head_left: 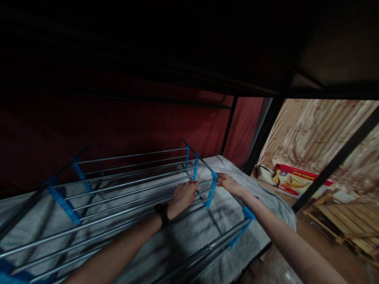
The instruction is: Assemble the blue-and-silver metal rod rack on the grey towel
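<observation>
A metal rack (124, 184) of parallel silver rods, joined by blue plastic brackets, lies on a bed covered with a grey-white blanket (237, 228). My left hand (184, 194), with a black band on its wrist, is closed around a rod near the rack's right end. At the right end my right hand (228, 184) grips a blue bracket (213, 185), its thumb and fingers around the bracket's upper corner. Another blue bracket (248, 213) sits close to my right forearm. What lies under my left palm is hidden.
A black bunk frame (266, 126) surrounds the bed, with a dark panel low overhead. Red cloth (166, 130) hangs behind. On the floor to the right are a red and yellow box (296, 179), a white bag (265, 174) and a wooden slatted stand (352, 219).
</observation>
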### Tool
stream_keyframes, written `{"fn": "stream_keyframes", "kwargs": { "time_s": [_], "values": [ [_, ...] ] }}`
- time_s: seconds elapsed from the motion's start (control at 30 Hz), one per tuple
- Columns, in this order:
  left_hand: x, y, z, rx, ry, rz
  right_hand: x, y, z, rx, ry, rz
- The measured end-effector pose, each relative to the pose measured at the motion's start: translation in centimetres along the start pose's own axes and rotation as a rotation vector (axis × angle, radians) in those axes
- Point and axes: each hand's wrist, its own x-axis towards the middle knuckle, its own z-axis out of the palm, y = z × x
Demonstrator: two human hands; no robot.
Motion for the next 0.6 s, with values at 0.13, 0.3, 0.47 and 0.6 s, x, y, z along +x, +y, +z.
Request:
{"fn": "stream_keyframes", "kwargs": {
  "time_s": [0.13, 0.3, 0.47, 0.6],
  "values": [
    [0.0, 0.1, -0.5, -0.012, 0.008, 0.022, -0.1, 0.3, 0.0, -0.055, 0.002, -0.035],
    [-0.1, 0.3, -0.3, -0.011, 0.022, 0.023, -0.3, -0.3, -0.2, -0.136, 0.022, -0.056],
    [0.0, 0.3, -0.2, 0.002, 0.031, 0.031, -0.5, -0.7, 0.1, -0.16, 0.049, -0.039],
    [0.2, 0.2, 0.0, -0.01, 0.03, 0.038, -0.7, -1.1, 0.2, -0.186, 0.073, -0.045]
  ]
}}
